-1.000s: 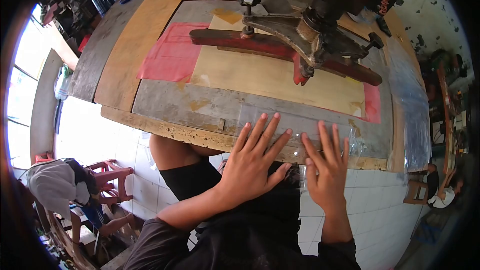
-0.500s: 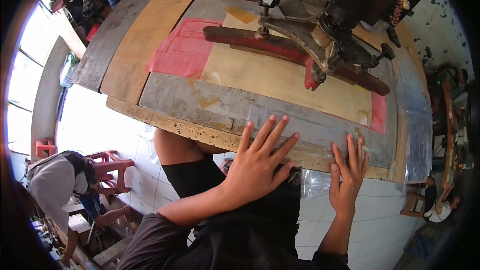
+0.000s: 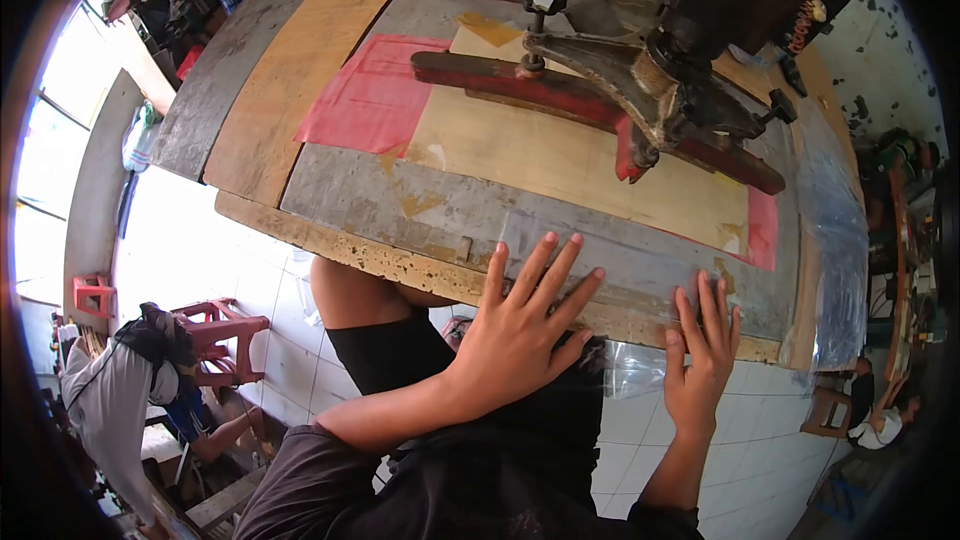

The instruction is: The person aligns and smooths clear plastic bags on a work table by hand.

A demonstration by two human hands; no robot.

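A clear plastic sheet (image 3: 640, 275) lies along the front edge of the grey metal plate (image 3: 350, 185), with part of it hanging over the table's edge. My left hand (image 3: 530, 315) rests flat on the sheet's left end, fingers spread. At its right end my right hand (image 3: 705, 345) lies with fingers stretched out on the plastic. Behind both hands, a cream sheet (image 3: 540, 155) covers the middle of the plate, with a pink sheet (image 3: 365, 95) showing at its left. The red-edged press bar (image 3: 560, 100) stands above the cream sheet.
The press's dark body (image 3: 730, 0) rises at the back right. More clear plastic (image 3: 835, 260) hangs over the table's right side. Wooden boards (image 3: 300, 70) extend left. A person (image 3: 125, 390) bends near a red stool (image 3: 220, 340) at lower left; another person (image 3: 885, 420) is far right.
My hands stay on the plastic sheet in nearly the same place. The view has shifted slightly. The person at lower left has bent or turned a little.
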